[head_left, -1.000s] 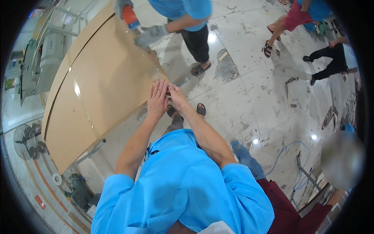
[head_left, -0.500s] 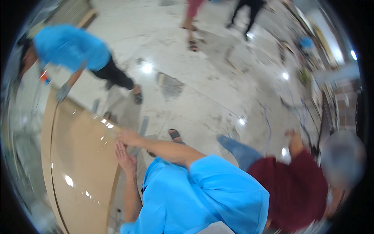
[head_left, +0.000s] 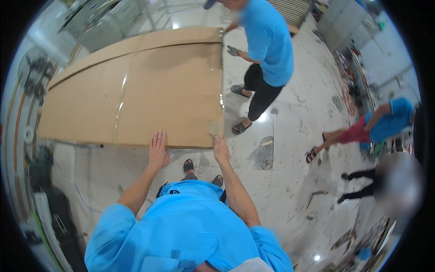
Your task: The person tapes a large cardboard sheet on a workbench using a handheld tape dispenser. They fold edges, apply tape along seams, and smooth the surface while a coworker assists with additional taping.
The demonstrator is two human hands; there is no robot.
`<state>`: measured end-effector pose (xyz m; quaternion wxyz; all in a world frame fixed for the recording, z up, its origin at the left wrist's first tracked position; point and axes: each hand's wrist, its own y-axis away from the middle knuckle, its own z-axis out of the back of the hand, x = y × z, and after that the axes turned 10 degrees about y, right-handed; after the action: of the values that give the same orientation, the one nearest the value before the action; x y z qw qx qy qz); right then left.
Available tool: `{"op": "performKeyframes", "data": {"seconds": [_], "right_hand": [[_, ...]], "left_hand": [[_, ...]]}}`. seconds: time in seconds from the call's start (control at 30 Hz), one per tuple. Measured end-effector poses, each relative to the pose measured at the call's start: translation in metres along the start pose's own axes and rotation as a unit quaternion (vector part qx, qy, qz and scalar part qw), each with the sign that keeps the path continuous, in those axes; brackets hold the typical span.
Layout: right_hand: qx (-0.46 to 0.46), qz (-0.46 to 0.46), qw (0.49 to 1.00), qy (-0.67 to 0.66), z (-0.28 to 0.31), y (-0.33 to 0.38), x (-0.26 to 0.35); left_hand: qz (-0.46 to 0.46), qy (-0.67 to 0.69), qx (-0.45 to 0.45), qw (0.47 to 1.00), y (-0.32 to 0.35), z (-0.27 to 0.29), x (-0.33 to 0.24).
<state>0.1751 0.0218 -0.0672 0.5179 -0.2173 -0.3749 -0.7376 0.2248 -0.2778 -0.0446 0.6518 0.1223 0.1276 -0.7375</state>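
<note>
A large flat cardboard box (head_left: pixel 167 90), sealed with clear shiny tape, spreads out ahead of me and to the left. My left hand (head_left: pixel 158 152) lies on its near edge, fingers stretched out flat over the top. At the near right corner, my right hand (head_left: pixel 221 150) has its fingers closed around the box. A co-worker in a blue shirt (head_left: pixel 272 43) stands at the far right end, one gloved hand (head_left: pixel 233 51) beside the box edge. The co-worker's other hand, at the far corner, is partly hidden.
Dark green equipment (head_left: pixel 54 204) and long upright strips (head_left: pixel 16 149) line the left side. A standing fan (head_left: pixel 36 68) is behind them. More people, one in red shorts (head_left: pixel 352 131), are at the right. Debris (head_left: pixel 315 201) and stains mark the pale tiled floor (head_left: pixel 290 181).
My view has turned left, bringing the box ahead of me. My hands, close together before, are now apart along its near edge. The person in maroon is out of view.
</note>
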Motion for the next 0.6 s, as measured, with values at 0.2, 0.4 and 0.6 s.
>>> {"op": "performKeyframes", "data": {"seconds": [0.2, 0.4, 0.6], "right_hand": [[-0.011, 0.039, 0.999, 0.028, -0.009, -0.013, -0.017], [-0.005, -0.008, 0.98, -0.2, -0.02, -0.006, -0.055], [-0.044, -0.171, 0.951, -0.254, -0.03, 0.037, -0.115]], "left_hand": [[0.018, 0.002, 0.023, 1.0, -0.002, 0.003, -0.003], [0.003, -0.011, -0.005, 1.0, -0.003, -0.005, 0.0], [0.006, 0.003, 0.034, 0.999, -0.008, -0.008, 0.008]]}}
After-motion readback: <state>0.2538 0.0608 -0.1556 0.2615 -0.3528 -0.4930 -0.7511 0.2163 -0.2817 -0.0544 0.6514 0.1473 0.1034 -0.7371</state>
